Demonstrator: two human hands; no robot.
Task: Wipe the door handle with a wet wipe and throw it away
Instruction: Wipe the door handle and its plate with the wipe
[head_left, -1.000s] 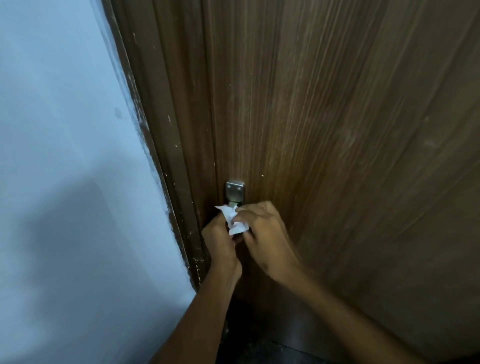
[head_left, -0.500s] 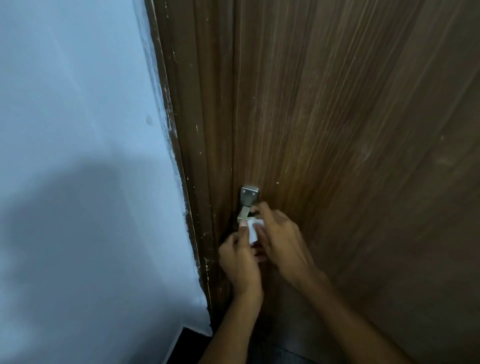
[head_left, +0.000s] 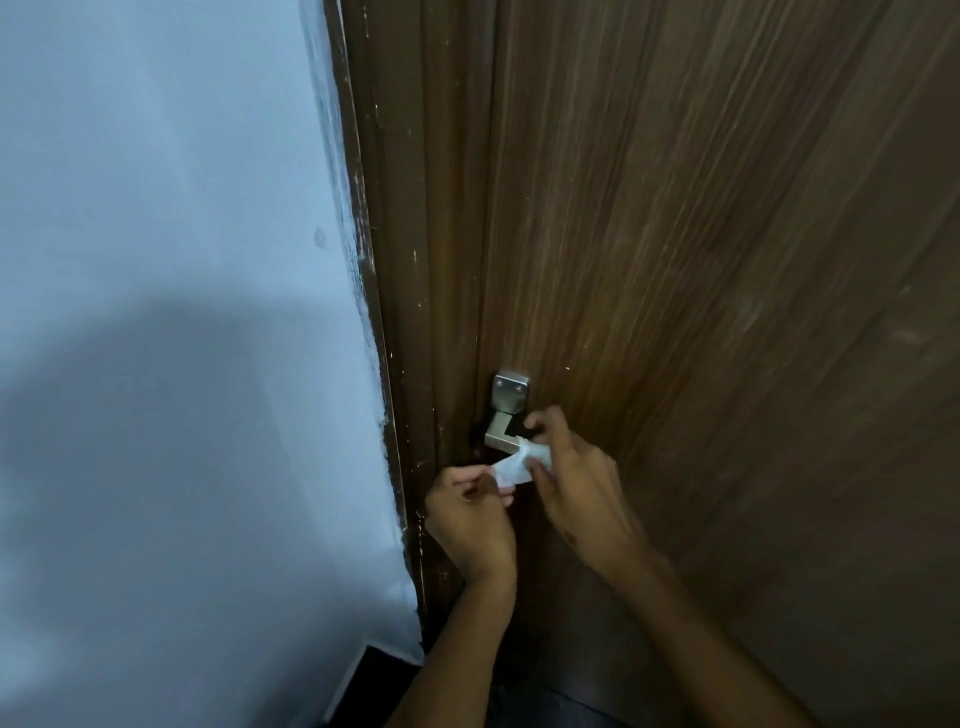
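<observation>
A silver metal door handle (head_left: 503, 422) with a square screw plate is fixed near the left edge of a dark brown wooden door (head_left: 701, 260). A small white wet wipe (head_left: 513, 467) is stretched just below the handle's bar. My left hand (head_left: 470, 514) pinches its left end. My right hand (head_left: 576, 483) grips its right end against the handle, fingers curled around the bar. The lower part of the handle is hidden behind the wipe and my right fingers.
A brown door frame (head_left: 395, 312) with paint flecks runs down left of the door. A pale blue-white wall (head_left: 171, 312) fills the left side, with my shadow on it. Dark floor (head_left: 545, 706) shows at the bottom.
The view has shifted, so the handle sits further right. My left hand has drawn down and left, stretching the wipe out from a bunched wad. More of the handle bar now shows.
</observation>
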